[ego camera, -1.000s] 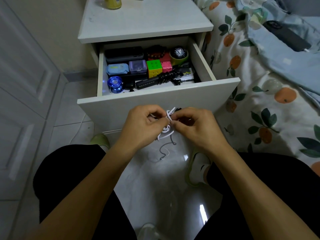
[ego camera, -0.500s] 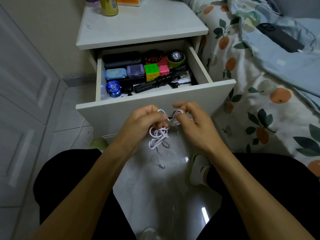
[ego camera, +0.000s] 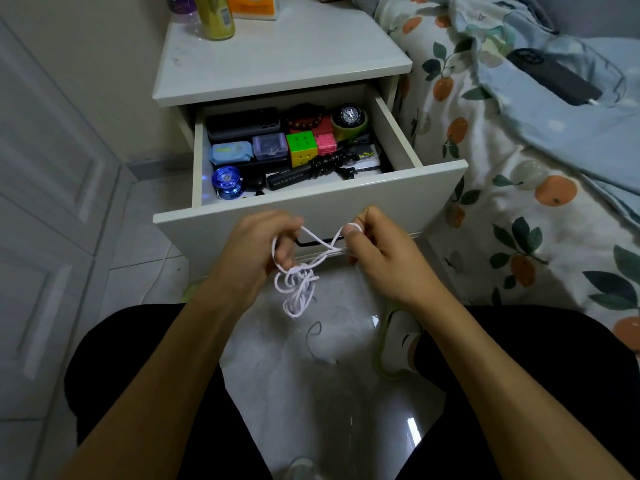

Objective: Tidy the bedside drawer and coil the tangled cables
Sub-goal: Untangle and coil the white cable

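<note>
The untangling step is under way: the left hand (ego camera: 263, 247) and right hand (ego camera: 377, 251) each pinch a strand of the white cable (ego camera: 298, 282), held in front of the open drawer (ego camera: 311, 209). It hangs thin, limp and knotted; next, likely teasing loops free.

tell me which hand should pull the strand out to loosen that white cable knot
Right, probably. The right hand already pinches a free loop of the white cable, while the left hand holds the strands just above the hanging tangle and can anchor it.
</note>
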### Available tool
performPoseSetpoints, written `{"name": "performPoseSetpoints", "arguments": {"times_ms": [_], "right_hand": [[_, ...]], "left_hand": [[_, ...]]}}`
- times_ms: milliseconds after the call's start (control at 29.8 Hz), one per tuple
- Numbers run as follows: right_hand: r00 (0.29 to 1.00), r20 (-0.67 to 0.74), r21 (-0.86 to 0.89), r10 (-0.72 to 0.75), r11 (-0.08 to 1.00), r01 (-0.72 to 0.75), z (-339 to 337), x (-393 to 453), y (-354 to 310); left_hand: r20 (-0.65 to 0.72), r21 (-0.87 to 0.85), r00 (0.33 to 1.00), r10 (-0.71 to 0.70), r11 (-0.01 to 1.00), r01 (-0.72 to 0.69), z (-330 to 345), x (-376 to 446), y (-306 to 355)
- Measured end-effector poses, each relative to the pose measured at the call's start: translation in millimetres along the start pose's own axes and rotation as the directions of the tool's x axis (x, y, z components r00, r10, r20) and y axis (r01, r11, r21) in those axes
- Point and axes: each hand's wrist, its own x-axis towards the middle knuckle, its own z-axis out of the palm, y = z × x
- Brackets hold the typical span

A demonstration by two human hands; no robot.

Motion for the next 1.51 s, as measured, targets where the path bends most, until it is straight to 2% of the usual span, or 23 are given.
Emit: {"name": "performPoseSetpoints", "arguments": {"times_ms": [67,101,168,235,335,369,402,436,503,570,637,704,771,838,871,905,1005,1106,1207,1307,1374,1441,1508], "right_hand": [[1.0,-0.002,-0.021,-0.031,0.999,0.031,0,-1,-1],[0.999,-0.01,-0.023,-0.034,0.999,0.034,-1,-1,0],[0.999,-0.031,-0.021,-0.016,1.0,0.015,-4,-1,3],[0.999,-0.049,-0.018,0.021,1.0,-0.022,-8,0,5],[0.994,-0.093,-0.008,0.065,0.998,-0.066,-13,5,8],[0.992,-0.104,-0.001,0.068,0.998,-0.068,-14,6,8],[0.992,-0.103,0.007,0.066,0.998,-0.066,-15,6,7],[0.994,-0.09,0.013,0.062,0.998,-0.061,-14,5,7],[0.998,-0.05,0.005,0.04,0.999,-0.04,-10,2,5],[1.0,-0.011,-0.012,0.029,0.999,-0.03,-6,0,4],[0.999,0.003,-0.016,0.043,0.999,-0.043,-5,-1,5],[0.997,-0.015,-0.011,0.082,0.997,-0.082,-8,0,7],[0.99,-0.046,0.023,0.135,0.991,-0.134,-12,2,8],[0.984,-0.073,0.094,0.165,0.983,-0.158,-14,3,7],[0.983,-0.071,0.139,0.17,0.977,-0.159,-14,3,7],[0.983,-0.054,0.183,0.174,0.97,-0.162,-14,3,6],[0.985,0.015,0.22,0.171,0.961,-0.17,-12,1,5],[0.983,0.05,0.181,0.176,0.966,-0.182,-12,0,6],[0.983,0.091,0.237,0.158,0.955,-0.176,-11,-1,4],[0.985,0.106,0.226,0.137,0.961,-0.158,-11,-1,1],[0.983,0.108,0.233,0.145,0.958,-0.167,-10,-1,-2],[0.983,0.108,0.283,0.146,0.944,-0.171,-9,-1,-4],[0.983,0.116,0.337,0.142,0.925,-0.174,-9,-1,-6]], "left_hand": [[0.032,0.334,0.999,0.0,0.943,-0.011,3,-3,-3],[0.052,0.423,0.998,-0.018,0.906,-0.006,4,-4,-5],[0.081,0.454,0.997,-0.018,0.891,-0.021,6,-4,-9],[0.033,0.337,0.999,0.012,0.941,-0.023,4,-2,-9],[0.006,-0.086,0.999,-0.032,0.996,0.032,-3,2,-2],[0.019,-0.1,0.999,-0.027,0.995,0.029,-6,2,0],[0.026,-0.002,1.0,-0.014,1.0,0.014,-8,1,0],[0.044,0.174,0.999,0.003,0.985,-0.011,-8,-1,-1],[0.126,0.485,0.99,0.056,0.868,-0.111,-3,-8,-4],[0.236,0.55,0.96,0.154,0.793,-0.262,5,-11,-9],[0.264,0.555,0.939,0.221,0.762,-0.335,11,-10,-12],[0.133,0.442,0.965,0.225,0.858,-0.261,9,-7,-12],[-0.041,0.205,0.989,0.139,0.971,-0.127,0,-3,-6],[-0.148,0.075,0.988,0.047,0.997,-0.036,-11,0,-2],[-0.18,0.111,0.983,0.024,0.994,-0.004,-15,2,-2],[-0.208,0.216,0.978,0.016,0.976,0.03,-17,3,-4],[-0.226,0.557,0.974,-0.003,0.82,0.132,-16,3,-14],[-0.204,0.671,0.975,-0.088,0.712,0.204,-16,3,-24],[-0.205,0.848,0.979,-0.013,0.496,0.184,-17,-1,-27],[-0.114,0.839,0.984,0.139,0.544,0.02,-15,-8,-21],[0.026,0.857,0.972,0.233,0.495,-0.141,-11,-11,-18],[0.1,0.86,0.974,0.202,0.475,-0.187,-4,-13,-18],[0.09,0.86,0.987,0.133,0.489,-0.144,3,-13,-20]]}}
